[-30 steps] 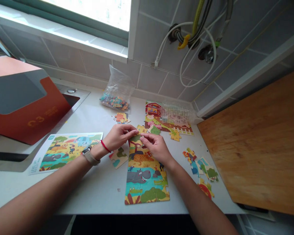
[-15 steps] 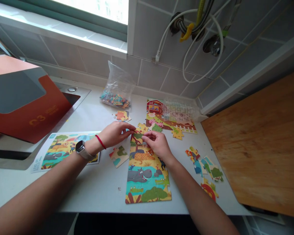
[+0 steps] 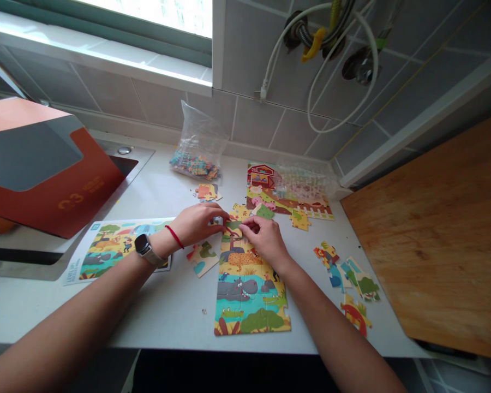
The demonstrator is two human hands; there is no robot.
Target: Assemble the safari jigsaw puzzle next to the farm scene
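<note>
At the white counter [image 3: 159, 314], in the head view, the assembled jigsaw puzzle [image 3: 249, 305] lies in front of the person. The right hand [image 3: 265, 240] is pinched narrow on a loose piece [image 3: 232, 229] at the puzzle's top edge. The left hand [image 3: 196, 225] is narrowed just beside it; whether it grips cannot be told. The step in hand appears to be seating that piece; flush alignment with its neighbour looks to be called for.

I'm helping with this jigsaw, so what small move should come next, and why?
Probably press the tree piece between the left hand and right hand snugly into the animal jigsaw, since it sits at the top edge under both hands.
</note>
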